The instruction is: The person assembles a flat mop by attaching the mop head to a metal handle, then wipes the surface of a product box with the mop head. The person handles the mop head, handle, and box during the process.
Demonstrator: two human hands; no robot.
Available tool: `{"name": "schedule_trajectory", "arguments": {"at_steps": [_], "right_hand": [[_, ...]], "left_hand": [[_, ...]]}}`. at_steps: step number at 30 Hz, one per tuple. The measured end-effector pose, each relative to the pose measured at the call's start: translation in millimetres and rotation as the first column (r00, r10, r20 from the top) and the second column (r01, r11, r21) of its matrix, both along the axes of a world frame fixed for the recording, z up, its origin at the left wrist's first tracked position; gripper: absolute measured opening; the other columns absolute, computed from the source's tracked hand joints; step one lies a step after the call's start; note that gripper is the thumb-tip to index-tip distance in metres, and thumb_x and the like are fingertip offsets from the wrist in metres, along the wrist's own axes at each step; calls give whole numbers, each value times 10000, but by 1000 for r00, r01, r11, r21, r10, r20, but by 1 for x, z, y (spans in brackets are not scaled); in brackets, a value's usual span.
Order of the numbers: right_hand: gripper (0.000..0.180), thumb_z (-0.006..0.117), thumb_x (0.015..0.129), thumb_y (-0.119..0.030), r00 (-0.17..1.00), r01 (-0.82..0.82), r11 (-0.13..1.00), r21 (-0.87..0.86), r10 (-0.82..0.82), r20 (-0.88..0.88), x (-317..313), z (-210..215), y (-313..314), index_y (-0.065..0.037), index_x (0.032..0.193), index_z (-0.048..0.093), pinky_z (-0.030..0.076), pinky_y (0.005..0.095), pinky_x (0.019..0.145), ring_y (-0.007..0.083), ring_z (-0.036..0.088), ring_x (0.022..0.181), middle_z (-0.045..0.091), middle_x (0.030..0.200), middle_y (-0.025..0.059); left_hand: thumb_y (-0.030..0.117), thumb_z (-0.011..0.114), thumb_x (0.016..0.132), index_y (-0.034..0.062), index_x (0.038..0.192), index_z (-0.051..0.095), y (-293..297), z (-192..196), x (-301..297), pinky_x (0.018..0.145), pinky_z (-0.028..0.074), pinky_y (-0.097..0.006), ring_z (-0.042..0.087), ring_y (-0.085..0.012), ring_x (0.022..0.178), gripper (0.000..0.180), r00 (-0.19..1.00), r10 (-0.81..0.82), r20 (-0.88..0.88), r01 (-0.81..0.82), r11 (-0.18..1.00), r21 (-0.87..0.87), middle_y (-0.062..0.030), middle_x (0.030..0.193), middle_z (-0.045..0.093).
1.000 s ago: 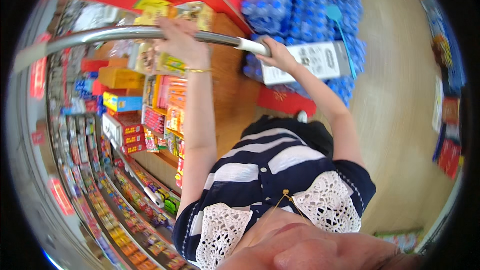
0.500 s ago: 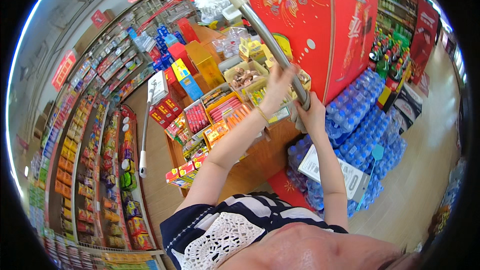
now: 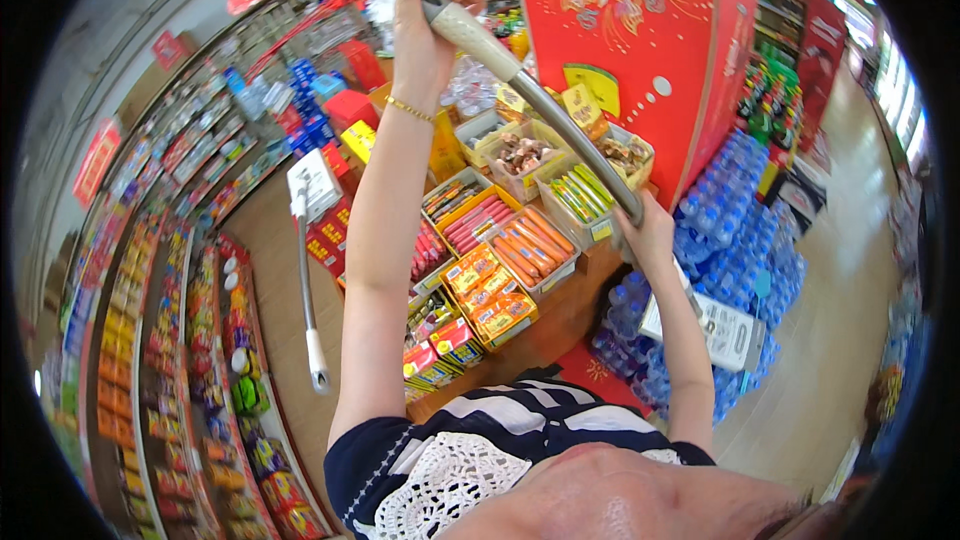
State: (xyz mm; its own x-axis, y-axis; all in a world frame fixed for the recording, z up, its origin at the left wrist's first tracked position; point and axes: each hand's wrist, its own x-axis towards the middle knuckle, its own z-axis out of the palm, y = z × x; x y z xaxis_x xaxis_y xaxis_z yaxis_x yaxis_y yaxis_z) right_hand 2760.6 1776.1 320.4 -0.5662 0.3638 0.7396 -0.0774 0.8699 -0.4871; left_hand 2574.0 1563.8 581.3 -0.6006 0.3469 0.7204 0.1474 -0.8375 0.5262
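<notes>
A silver metal pole (image 3: 565,115) with a cream plastic grip (image 3: 472,35) slants across the front of me; its fisheye image looks curved. My left hand (image 3: 425,35), with a beaded bracelet at the wrist, holds the grip's upper end, its fingers partly hidden behind it. Lower down, my right hand (image 3: 648,232) is wrapped round the metal part. What continues below that hand is mostly hidden by the hand and forearm. Under the pole stand trays of packaged sausages (image 3: 530,245) and other wrapped snacks (image 3: 583,190) on a wooden counter (image 3: 575,305).
A second metal pole (image 3: 306,280) with white ends stands upright at left, near a white box (image 3: 313,180). Snack shelves (image 3: 170,340) line the left. Shrink-wrapped water bottles (image 3: 720,230) are stacked at right, a white box (image 3: 728,332) on them. A red panel (image 3: 620,30) rises ahead.
My left hand has moved up and left from the pole's middle to its grip end. The grip end has come down into view. My right hand still holds the lower part, slightly farther right.
</notes>
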Motion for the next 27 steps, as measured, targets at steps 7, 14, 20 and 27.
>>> {"name": "schedule_trajectory", "arguments": {"at_steps": [7, 14, 20, 27], "right_hand": [[347, 687, 739, -256, 995, -30, 999, -29, 32, 93, -49, 156, -124, -83, 1005, 546, 484, 452, 683, 334, 616, 829, 613, 862, 155], [354, 689, 746, -305, 985, 16, 996, 85, 0, -174, -33, 164, -155, -79, 966, 529, 492, 425, 618, 321, 622, 737, 611, 799, 119], [339, 702, 710, -296, 968, 209, 970, 124, -187, -168, 15, 35, -94, -90, 964, 616, 498, 412, 647, 316, 617, 742, 616, 798, 129], [258, 752, 704, -166, 978, 205, 971, -120, -208, -10, 71, -72, -22, -58, 866, 583, 464, 368, 623, 312, 596, 712, 605, 764, 123]], "left_hand": [[482, 442, 926, 140, 1053, 518, -25, -17, 8, 992, 371, -512, 529, -338, 1089, 373, 985, 174, -1, -173, 981, -89, -107, 1016, 613], [491, 377, 951, 109, 1000, 470, -47, -23, 63, 1055, 311, -458, 487, -298, 1128, 396, 991, 89, -100, -95, 994, -49, -63, 881, 557], [527, 466, 901, 113, 955, 552, -63, -37, 61, 1005, 380, -504, 525, -339, 1114, 426, 980, 199, 33, -197, 980, -38, -109, 940, 615], [348, 474, 955, 94, 1028, 460, -62, -37, 78, 796, 489, -347, 584, -266, 943, 264, 997, 47, -58, -40, 993, 110, -121, 855, 614]]}}
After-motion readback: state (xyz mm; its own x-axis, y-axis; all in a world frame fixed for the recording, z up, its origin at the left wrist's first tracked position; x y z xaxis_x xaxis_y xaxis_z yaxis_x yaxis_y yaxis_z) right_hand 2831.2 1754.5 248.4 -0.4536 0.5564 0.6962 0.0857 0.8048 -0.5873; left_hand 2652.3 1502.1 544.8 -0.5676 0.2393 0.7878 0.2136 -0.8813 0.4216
